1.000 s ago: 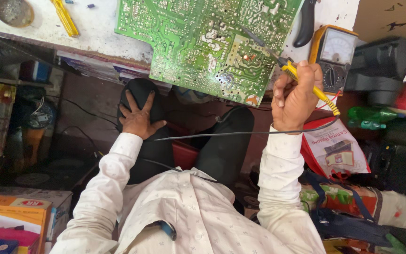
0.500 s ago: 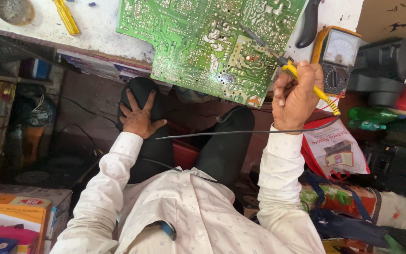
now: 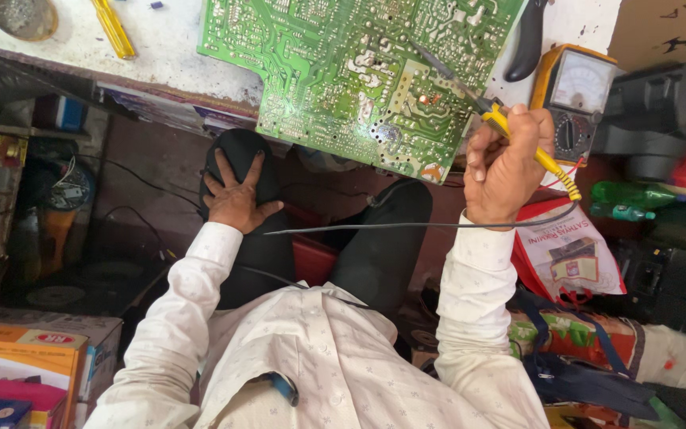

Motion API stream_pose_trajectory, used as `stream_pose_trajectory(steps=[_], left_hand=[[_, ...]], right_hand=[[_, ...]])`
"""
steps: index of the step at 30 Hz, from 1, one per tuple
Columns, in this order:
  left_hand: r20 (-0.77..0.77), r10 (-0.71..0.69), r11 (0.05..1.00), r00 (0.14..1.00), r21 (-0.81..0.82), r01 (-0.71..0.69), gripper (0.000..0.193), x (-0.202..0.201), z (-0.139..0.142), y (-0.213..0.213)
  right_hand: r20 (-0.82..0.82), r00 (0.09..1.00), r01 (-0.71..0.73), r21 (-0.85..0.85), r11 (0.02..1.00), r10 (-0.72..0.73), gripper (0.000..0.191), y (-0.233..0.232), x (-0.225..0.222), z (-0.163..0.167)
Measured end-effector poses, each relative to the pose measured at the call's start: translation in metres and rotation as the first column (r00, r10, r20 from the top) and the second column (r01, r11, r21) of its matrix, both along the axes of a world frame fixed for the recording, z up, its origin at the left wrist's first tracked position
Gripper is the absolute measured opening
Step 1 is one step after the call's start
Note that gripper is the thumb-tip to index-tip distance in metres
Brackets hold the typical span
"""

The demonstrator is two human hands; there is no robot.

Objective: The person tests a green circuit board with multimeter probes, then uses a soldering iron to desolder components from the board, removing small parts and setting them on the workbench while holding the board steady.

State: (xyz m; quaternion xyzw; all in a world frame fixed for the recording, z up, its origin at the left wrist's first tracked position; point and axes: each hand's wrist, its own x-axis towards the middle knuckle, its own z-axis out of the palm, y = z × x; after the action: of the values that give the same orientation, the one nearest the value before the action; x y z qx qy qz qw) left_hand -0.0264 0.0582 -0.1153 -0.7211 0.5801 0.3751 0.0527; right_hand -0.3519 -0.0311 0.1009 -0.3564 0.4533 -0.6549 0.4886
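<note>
Right hand closed around a yellow-handled soldering iron, thin tip down on the green circuit board lying flat at the bench edge. Left hand spread flat and empty on the knee. Light and stiff, probably hot at the tip: best gripped on the yellow handle only. Board rigid yet fragile, better taken by its edges.

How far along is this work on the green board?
Set out already: the green circuit board lies on the bench beside a dial meter. In hand: the right hand holds a yellow-handled tool to the board. The left hand rests idle on the knee. What remains cannot be told.
</note>
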Motion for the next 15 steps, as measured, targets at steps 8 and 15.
stream_pose_trajectory(steps=[8, 15], left_hand=[[0.004, -0.004, 1.000, 1.000, -0.022, 0.004, 0.113, 0.000, -0.003, 0.001], [0.037, -0.007, 0.988, 0.999, -0.154, 0.012, 0.111, -0.003, -0.014, 0.006]], right_hand=[[-0.004, 1.000, -0.001, -0.006, 1.000, 0.001, 0.020, 0.000, 0.000, 0.001], [0.040, 0.998, 0.048, 0.014, 0.999, -0.048, 0.020, 0.004, -0.001, 0.005]])
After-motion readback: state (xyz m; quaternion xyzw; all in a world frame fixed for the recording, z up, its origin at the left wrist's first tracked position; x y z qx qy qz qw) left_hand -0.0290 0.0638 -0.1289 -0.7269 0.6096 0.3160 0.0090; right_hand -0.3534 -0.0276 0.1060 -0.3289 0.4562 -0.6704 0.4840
